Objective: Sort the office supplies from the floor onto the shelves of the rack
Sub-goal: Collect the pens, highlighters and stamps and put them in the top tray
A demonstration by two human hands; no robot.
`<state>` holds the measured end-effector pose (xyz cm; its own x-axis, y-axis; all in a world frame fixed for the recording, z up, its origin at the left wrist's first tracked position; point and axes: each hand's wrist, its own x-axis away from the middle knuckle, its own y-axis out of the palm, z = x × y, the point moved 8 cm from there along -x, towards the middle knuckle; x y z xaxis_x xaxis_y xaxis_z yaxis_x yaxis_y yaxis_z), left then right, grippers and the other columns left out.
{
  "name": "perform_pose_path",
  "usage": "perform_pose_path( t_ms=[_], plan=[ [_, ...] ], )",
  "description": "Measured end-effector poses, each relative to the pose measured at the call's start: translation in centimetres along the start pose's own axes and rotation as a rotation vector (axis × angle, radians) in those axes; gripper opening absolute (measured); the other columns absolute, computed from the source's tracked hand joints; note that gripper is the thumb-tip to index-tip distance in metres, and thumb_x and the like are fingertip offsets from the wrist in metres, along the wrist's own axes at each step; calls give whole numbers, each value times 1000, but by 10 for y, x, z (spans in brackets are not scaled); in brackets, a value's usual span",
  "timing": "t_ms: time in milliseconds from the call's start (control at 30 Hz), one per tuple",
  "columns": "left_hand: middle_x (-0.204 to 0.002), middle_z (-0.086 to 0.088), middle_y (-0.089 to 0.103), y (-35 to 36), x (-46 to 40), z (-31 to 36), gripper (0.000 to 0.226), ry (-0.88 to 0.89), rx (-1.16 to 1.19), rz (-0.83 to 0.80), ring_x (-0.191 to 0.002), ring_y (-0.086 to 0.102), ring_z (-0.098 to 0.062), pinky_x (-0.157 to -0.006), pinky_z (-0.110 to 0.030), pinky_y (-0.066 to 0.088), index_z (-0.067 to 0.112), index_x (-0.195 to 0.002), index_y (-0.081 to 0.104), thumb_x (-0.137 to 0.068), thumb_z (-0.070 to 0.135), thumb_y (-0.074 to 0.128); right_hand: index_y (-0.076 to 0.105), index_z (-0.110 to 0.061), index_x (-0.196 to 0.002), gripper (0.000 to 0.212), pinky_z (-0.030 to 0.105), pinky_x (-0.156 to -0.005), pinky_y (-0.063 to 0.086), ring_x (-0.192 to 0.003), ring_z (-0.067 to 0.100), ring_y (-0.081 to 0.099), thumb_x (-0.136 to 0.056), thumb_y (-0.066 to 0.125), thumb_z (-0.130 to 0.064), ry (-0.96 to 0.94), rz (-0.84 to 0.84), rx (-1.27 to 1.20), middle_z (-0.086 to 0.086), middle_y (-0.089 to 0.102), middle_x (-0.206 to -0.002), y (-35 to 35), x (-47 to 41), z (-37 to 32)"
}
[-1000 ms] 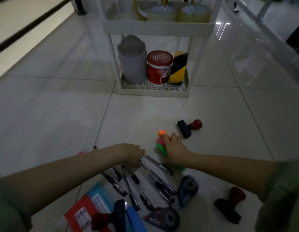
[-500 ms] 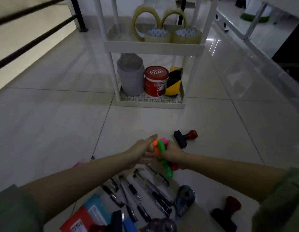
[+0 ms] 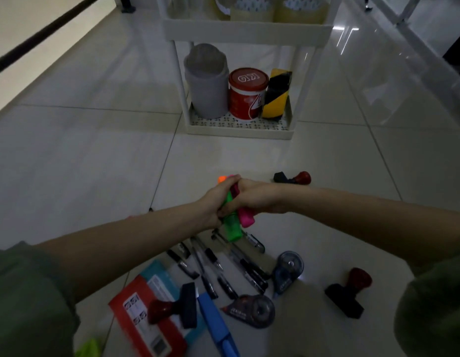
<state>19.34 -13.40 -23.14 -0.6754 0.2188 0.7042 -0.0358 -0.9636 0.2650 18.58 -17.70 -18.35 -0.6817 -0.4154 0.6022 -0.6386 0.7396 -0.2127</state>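
Both hands met over the tiled floor (image 3: 100, 161), clamped together on one bundle of highlighters: the left hand (image 3: 215, 202) wrapped the green highlighter (image 3: 232, 226) and the orange highlighter (image 3: 222, 179), whose cap alone showed above the fingers, while the right hand (image 3: 254, 197) curled around the pink highlighter (image 3: 245, 217). The bundle was held clear of the floor, above the scattered pens (image 3: 223, 264).

Between the hands and the white rack (image 3: 239, 131) lay an open stretch of bare tile, with only a red-handled stamp (image 3: 293, 178) at its right edge. To the left the floor ran open to a pale wall with a dark rail (image 3: 43, 34).

The rack's bottom shelf carried a grey bin (image 3: 207, 81), a red tub (image 3: 247, 94) and a roll of black-and-yellow tape (image 3: 275, 94), standing side by side. The shelf above held clear tape rolls (image 3: 275, 9).

Near the person lay two correction tape dispensers (image 3: 286, 270), two more stamps (image 3: 348, 292), a blue stapler (image 3: 216, 325) and a red packet (image 3: 146, 315). The room was dim.
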Motion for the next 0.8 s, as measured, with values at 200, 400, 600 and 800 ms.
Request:
perform_pose_path(
  t_ms=[200,400,600,800],
  plan=[
    [-68,-8,59,-27,15,6,13,-11,-84,69,-37,58,-11,-37,-17,49,6,-82,55,-91,16,54,50,-17,-126,47,32,-89,45,-107,20,52,-91,47,-48,55,-115,425,3,52,-122,2,4,1],
    [-50,-5,62,-104,50,54,15,90,-105,223,-30,57,-11,-33,-18,47,9,-75,50,-90,6,54,44,-8,-132,57,29,-84,48,-100,19,54,-92,46,-48,157,-113,412,6,55,-113,1,-7,18],
    [-45,0,64,-162,87,37,12,-21,-159,273,-39,63,-9,-44,-22,55,9,-77,53,-89,8,55,55,-3,-103,39,19,-55,46,-72,16,54,-86,63,-38,157,-381,714,7,54,-89,65,-4,32],
    [-51,-5,66,-158,103,-18,7,-194,-199,191,-42,64,-11,-48,-23,55,5,-80,56,-87,5,57,18,-4,-144,95,31,-93,42,-121,29,47,-77,67,-52,5,-502,1211,14,38,-139,126,31,70]
  ],
)
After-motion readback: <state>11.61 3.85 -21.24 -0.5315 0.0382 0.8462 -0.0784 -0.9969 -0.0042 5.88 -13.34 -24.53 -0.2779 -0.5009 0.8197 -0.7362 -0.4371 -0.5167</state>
